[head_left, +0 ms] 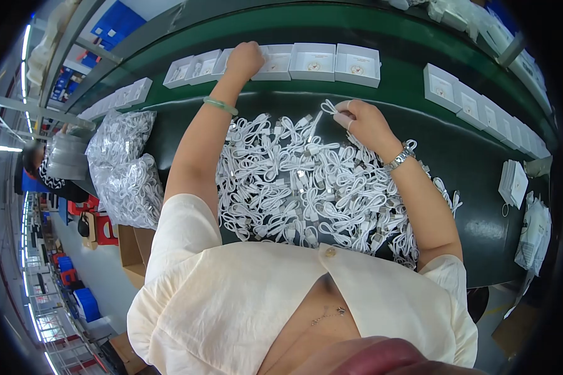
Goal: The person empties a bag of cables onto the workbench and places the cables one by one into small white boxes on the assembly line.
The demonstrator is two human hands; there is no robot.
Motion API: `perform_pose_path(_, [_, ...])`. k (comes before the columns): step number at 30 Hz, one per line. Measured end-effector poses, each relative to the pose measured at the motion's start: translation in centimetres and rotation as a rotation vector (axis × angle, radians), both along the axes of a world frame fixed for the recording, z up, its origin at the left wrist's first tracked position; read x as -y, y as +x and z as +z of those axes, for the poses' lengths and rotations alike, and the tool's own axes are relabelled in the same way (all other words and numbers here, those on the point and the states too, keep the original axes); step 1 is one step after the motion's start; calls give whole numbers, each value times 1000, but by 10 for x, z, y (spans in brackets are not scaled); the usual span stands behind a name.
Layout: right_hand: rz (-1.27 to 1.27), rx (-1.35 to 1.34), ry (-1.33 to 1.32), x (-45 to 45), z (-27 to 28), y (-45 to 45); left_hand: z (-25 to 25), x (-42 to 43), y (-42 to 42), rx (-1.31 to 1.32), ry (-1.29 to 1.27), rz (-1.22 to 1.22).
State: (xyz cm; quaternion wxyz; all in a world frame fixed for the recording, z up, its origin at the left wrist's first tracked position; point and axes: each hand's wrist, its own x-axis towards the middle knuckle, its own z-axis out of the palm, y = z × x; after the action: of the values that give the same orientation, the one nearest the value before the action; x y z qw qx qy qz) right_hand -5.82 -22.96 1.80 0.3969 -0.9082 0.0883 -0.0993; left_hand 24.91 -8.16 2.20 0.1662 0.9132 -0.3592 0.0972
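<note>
The right hand (364,127) pinched a cable (329,107), whether the left hand (246,59) gripped anything couldn't be told, and leftward boxes (203,80) seemed filled, though a large pile (301,175) remained.

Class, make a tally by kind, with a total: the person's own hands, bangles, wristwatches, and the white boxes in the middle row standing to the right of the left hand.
Hands: 2 (left hand, right hand)
Green bangle: 1
Silver wristwatch: 1
White boxes: 3
Total: 7
</note>
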Motion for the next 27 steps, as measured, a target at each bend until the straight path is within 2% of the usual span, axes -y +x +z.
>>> perform_pose_path(1, [-2,-2,-4,1,-1,0,-7,2,5,203,137,10])
perform_pose_path(2, [-8,-3,-1,0,-1,0,-6,4,2,202,138,4])
perform_pose_path(4, [-62,22,287,-1,-1,1,3,6,-16,180,-39,-66])
perform_pose_path(6, [-102,74,368,6,-9,7,15,13,-43,79,-135,-268])
perform_pose_path(8, [-150,128,510,7,-3,8,25,18,-92,-286,-199,-391])
perform_pose_path(9, [-147,127,509,6,-2,8,35,16,-118,-403,-152,-500])
perform_pose_path(11, [-93,138,723,6,0,8,31,15,-153,-681,-196,-584])
perform_pose_path(12, [-90,135,719,5,2,7,31,16,-162,-781,-229,-550])
perform_pose_path(14, [-16,126,937,4,3,4,31,17,-164,-881,-260,-518])
perform_pose_path(15, [-19,128,938,4,0,5,31,17,-156,-947,-396,-531])
perform_pose_path(16, [1,161,777,5,-7,7,32,18,-148,-1013,-531,-542])
perform_pose_path(17, [20,195,616,5,-10,8,36,19,-137,-936,-631,-520])
perform_pose_path(18, [71,71,280,2,-5,4,35,21,-115,-852,-586,-450])
perform_pose_path(19, [67,75,282,-2,-8,2,35,22,-97,-750,-629,-436])
perform_pose_path(20, [166,173,53,-6,-13,2,32,24,-74,-595,-573,-341])
perform_pose_path(21, [263,268,-178,-10,-15,1,31,25,-58,-593,-570,-344])
perform_pose_path(22, [305,150,-175,-13,-8,0,30,27,-45,-422,-466,-305])
perform_pose_path(23, [302,152,-175,-14,-10,1,26,29,-36,-254,-362,-263])
perform_pose_path(24, [324,120,-297,-14,-14,2,16,31,-29,-253,-362,-266])
perform_pose_path(25, [344,86,-422,-14,-18,2,6,33,-23,-100,-230,-240])
perform_pose_path(26, [320,169,-352,-15,-16,2,6,36,-24,52,-100,-214])
perform_pose_path(27, [315,170,-355,-14,-12,1,5,38,-25,54,-103,-219])
